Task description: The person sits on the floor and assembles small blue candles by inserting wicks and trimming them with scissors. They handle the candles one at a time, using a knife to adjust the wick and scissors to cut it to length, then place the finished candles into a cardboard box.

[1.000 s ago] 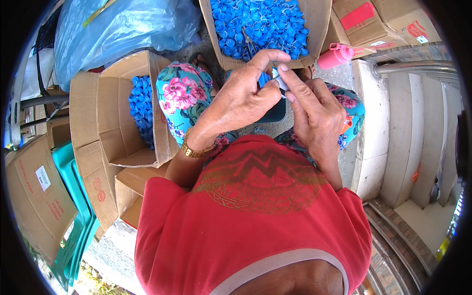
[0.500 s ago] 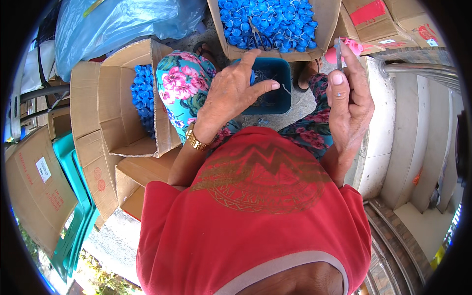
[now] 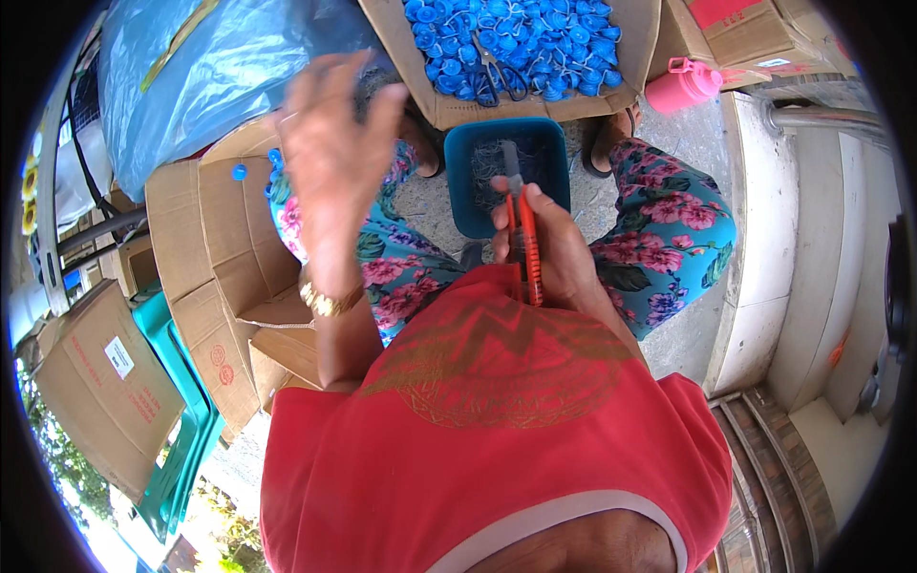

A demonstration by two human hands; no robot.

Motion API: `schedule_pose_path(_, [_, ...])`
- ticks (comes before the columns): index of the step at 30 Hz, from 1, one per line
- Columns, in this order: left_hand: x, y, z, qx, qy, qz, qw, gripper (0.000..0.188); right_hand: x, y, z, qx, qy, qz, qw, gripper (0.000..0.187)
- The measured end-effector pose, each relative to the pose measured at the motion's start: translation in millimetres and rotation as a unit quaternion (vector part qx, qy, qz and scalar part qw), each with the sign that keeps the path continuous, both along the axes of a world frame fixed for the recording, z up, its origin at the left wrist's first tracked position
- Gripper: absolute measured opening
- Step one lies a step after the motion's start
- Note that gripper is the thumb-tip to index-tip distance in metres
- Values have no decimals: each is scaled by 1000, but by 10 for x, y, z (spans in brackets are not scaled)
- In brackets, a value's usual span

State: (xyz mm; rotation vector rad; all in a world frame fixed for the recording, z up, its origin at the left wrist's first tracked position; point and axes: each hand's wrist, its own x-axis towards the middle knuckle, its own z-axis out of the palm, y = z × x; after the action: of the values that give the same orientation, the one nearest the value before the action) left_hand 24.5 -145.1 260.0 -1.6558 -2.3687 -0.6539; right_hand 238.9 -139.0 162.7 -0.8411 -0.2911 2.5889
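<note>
My right hand [image 3: 564, 250] grips an orange utility knife [image 3: 531, 248] just in front of my shirt. Its grey blade points away over the near edge of a dark teal bin [image 3: 458, 201]. Thin pale scraps lie in the bin. My left hand [image 3: 334, 158], blurred by motion, is raised near the left cardboard box [image 3: 229, 224] with its fingers spread and nothing visible in them. One small blue plastic cap [image 3: 239, 172] shows apart at that box, seemingly in mid-air. A few more blue pieces [image 3: 275, 160] show beside my hand, which hides part of the box.
Ahead, a cardboard box [image 3: 458, 115] holds many blue caps, with scissors [image 3: 492, 76] lying on them. A pink bottle [image 3: 684, 86] stands to its right. A blue plastic bag [image 3: 220, 76] fills the far left. Concrete steps [image 3: 764, 229] rise at the right.
My left hand has swung left from above the bin and opened, a blue piece no longer in it. My right hand has come down and inward with the knife.
</note>
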Motion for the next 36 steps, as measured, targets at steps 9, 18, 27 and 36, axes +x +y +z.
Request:
schedule_pose_path(9, [687,1598,-2248,-277,-217,-100,931,38,162,178,130,78,-110,-238,962,42])
schedule_pose_path(18, [891,1740,-2757,-228,-188,-57,954,36,216,212,120,82,-119,-238,960,41])
schedule_pose_path(27, [565,1079,-1054,-110,-854,-155,484,36,203,203,168,156,-87,-234,956,41])
schedule_pose_path(36, [311,343,-194,-214,-548,-179,788,39,99,378,347,264,-128,-190,937,41])
